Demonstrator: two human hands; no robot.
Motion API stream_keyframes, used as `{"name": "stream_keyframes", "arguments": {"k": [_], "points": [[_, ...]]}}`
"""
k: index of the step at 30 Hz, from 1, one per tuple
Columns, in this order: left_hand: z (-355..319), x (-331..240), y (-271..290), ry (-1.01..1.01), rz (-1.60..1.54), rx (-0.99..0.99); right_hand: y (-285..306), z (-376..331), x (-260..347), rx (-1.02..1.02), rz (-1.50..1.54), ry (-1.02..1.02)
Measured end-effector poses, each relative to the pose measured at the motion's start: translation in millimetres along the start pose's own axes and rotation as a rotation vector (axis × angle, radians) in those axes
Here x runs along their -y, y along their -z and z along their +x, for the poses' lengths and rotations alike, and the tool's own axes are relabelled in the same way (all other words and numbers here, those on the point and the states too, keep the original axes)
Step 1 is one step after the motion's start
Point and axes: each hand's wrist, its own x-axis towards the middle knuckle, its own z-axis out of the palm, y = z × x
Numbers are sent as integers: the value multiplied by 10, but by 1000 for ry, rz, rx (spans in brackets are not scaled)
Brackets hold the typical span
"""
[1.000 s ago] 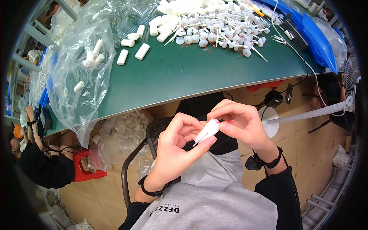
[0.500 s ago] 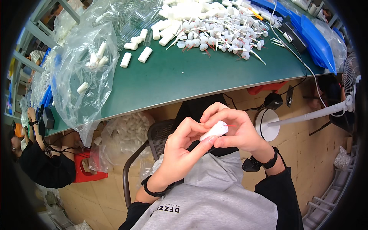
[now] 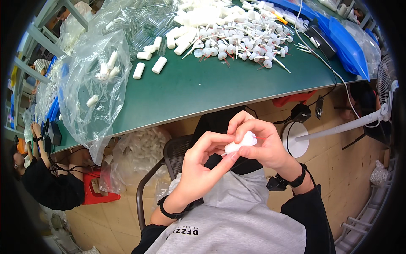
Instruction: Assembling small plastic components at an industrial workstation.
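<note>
**Hands close over a small white tube above the lap**

Compared with a second earlier, both hands had drawn tighter together and the white tube (image 3: 241, 142) had turned from slanting downward to lying almost level, its rounded end toward the person's right. The left hand (image 3: 202, 163) pinched the tube's near end between thumb and fingertips, and the right hand (image 3: 260, 142) was curled closed around the far end, a thin red strand showing beside it. The tube sat above the lap, well below the edge of the green table (image 3: 198, 91).

Judging from the grip, the step would go best with the tube kept level and steady while the fingertips work the end squarely, not at a slant.

On the table's left lay a crumpled clear plastic bag (image 3: 91, 91) holding a few white tubes. A blue tray (image 3: 344, 44) stood at the far right, beside a heap of white capped pieces with thin stems (image 3: 237, 40). No label could be made out.
</note>
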Motion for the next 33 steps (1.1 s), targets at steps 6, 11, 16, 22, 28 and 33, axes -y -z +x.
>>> {"name": "stream_keyframes", "arguments": {"k": [6,11,16,22,28,33], "points": [[0,-24,-3,-121,189,-64,-23,-11,-2,-15,66,-19],[8,-16,-39,-178,169,-82,-13,-20,-26,-45,38,0],[16,11,-58,-165,149,-85,-55,-17,-31,-143,-33,26],[17,9,-92,-98,104,-123,-91,-14,-11,-207,-25,11],[148,-97,52,-209,357,-120,36,-17,-4,-208,13,79],[504,-233,366,-380,720,-320,30,-19,28,-217,49,61]]}}
